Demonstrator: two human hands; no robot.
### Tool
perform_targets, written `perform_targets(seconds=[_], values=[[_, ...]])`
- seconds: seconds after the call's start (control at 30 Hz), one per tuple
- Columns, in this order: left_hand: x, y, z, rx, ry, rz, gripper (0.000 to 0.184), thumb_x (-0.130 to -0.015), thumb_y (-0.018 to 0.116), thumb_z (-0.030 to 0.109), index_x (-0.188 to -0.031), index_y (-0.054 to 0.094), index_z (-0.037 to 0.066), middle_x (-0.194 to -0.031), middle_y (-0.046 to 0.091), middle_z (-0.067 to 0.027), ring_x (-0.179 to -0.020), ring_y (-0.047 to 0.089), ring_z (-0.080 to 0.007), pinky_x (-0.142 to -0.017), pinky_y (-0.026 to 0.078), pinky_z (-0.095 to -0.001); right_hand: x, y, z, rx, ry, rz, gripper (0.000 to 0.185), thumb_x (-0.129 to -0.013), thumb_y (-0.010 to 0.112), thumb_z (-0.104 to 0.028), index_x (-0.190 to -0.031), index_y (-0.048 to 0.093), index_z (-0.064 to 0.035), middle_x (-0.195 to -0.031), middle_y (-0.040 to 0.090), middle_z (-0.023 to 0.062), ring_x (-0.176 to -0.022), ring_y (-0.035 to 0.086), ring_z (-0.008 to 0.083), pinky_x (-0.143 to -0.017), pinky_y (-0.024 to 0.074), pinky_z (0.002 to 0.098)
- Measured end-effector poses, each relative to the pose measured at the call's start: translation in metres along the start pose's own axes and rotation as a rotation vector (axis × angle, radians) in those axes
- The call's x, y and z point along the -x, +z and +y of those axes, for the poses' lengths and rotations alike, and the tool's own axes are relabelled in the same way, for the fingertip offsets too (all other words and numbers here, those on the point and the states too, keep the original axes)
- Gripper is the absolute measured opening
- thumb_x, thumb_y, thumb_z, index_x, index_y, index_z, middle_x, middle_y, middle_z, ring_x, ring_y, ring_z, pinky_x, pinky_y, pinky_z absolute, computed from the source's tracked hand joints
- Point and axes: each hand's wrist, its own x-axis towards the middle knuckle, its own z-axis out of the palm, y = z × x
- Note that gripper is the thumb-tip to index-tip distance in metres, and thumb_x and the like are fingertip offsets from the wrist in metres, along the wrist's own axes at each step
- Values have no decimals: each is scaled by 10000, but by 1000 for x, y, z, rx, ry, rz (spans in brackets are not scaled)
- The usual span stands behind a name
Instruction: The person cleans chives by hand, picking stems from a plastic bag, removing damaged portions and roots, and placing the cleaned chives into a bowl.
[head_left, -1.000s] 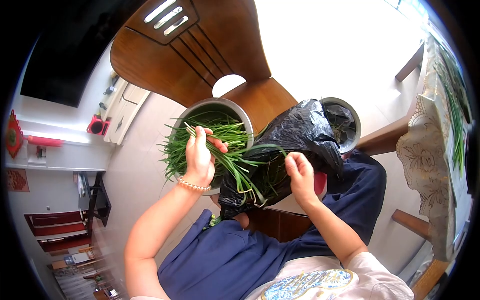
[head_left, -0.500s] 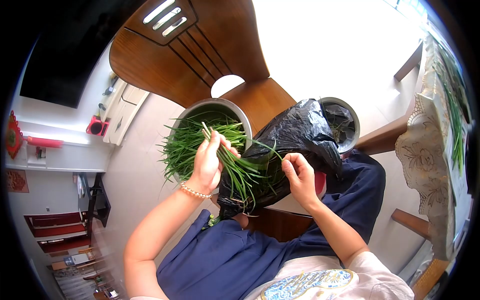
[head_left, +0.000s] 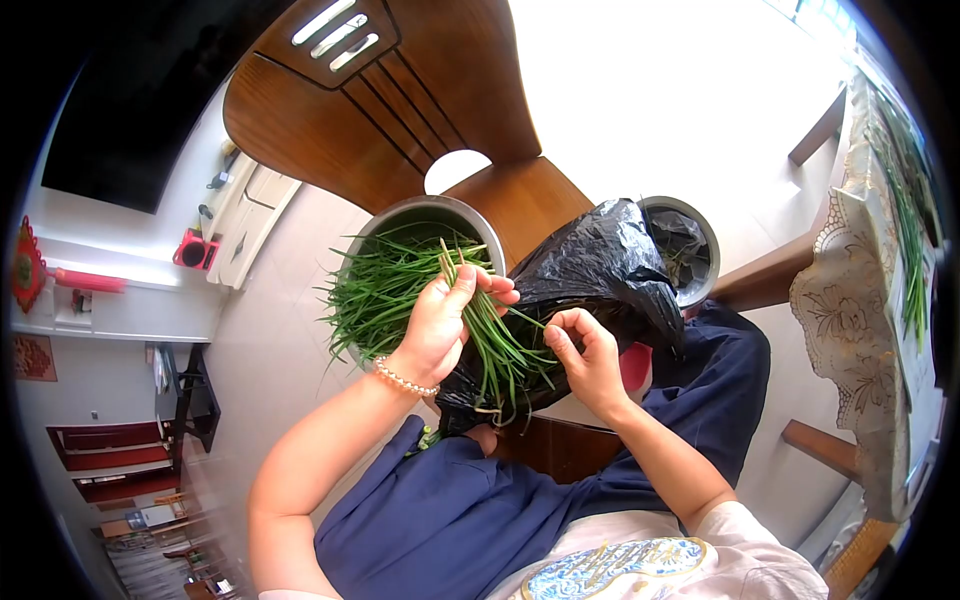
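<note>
A bunch of green chives (head_left: 497,352) is gripped near its pale ends by my left hand (head_left: 446,318), which wears a beaded bracelet (head_left: 405,381). The leaves hang down to the right over a black plastic bag (head_left: 590,262). With thumb and forefinger closed, my right hand (head_left: 588,362) pinches the tip of one leaf pulled out sideways from the bunch. Behind my left hand, a metal pot (head_left: 478,222) full of loose chives (head_left: 385,285) stands on the wooden chair (head_left: 520,205). The bag lies partly across my lap, its inside mostly hidden.
A bin (head_left: 712,245) lined with a black bag stands beyond the plastic bag. On the right, a table with a lace cloth (head_left: 840,300) carries more chives (head_left: 912,260). A pale cabinet (head_left: 255,215) stands at the left wall.
My left hand has moved slightly right and down with the chives. My right hand has shifted a little left, and the pinched leaf now stretches lower between both hands.
</note>
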Motion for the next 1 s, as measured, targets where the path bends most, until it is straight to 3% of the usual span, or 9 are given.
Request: perform_targets(seconds=[0.13,0.27,0.53,0.67,0.77,0.83,0.93,0.97,1.0], values=[[2,3,-1,0,8,28,252,-960,385,295,-912,508,81,-1006,603,-105,-941,597,-200,-844,472,-336,2,6,-4,-63,-91,172,70,-869,572,-54,-836,537,-2,-700,508,-18,-627,456,48,-582,392,193],[-1,19,1,-17,43,1,247,-961,384,294,-915,501,81,-1014,604,-109,-942,597,-200,-833,476,-325,5,7,-4,-371,91,276,118,-911,530,-129,-869,525,-19,-742,509,-23,-647,423,32,-587,348,168],[-10,24,11,-10,81,83,263,-960,385,300,-898,505,74,-962,617,-104,-906,608,-189,-788,481,-305,3,1,-4,-364,54,37,140,-922,513,-164,-878,525,-31,-741,503,-22,-616,392,36,-566,340,171],[-12,17,9,-84,67,87,271,-953,398,315,-875,505,79,-952,618,-102,-888,612,-184,-784,481,-302,-7,-11,2,-396,64,133,136,-907,543,-163,-888,535,-28,-761,538,-17,-609,406,29,-560,339,159],[-15,0,17,-18,152,118,263,-948,413,319,-870,505,85,-947,615,-100,-876,611,-179,-784,486,-305,-6,-25,7,-327,123,116,102,-891,561,-131,-886,555,-29,-767,562,-2,-624,446,44,-582,353,164],[-13,-6,15,-34,146,147,255,-957,395,303,-879,499,83,-947,616,-105,-865,616,-187,-773,487,-307,-5,-31,11,-13,96,52,67,-867,584,-78,-874,580,-11,-768,582,-4,-651,504,57,-593,403,180],[-12,-8,14,-15,128,175,252,-964,380,291,-891,492,77,-946,615,-114,-858,619,-199,-768,487,-313,-6,-32,21,424,-8,-38,95,-763,656,-31,-849,617,-24,-749,616,54,-631,566,128,-596,457,256],[-11,-9,14,1,121,174,251,-965,378,291,-896,491,77,-955,612,-115,-869,617,-203,-775,487,-318,-5,-32,18,530,10,-61,167,-706,675,-50,-865,626,-58,-723,605,125,-639,596,252,-618,472,347],[-10,-10,15,1,122,176,251,-965,378,291,-896,491,77,-955,612,-115,-869,617,-203,-775,487,-318,-5,-30,18,529,9,-63,167,-706,675,-50,-865,626,-58,-723,605,125,-639,596,252,-618,472,347]])
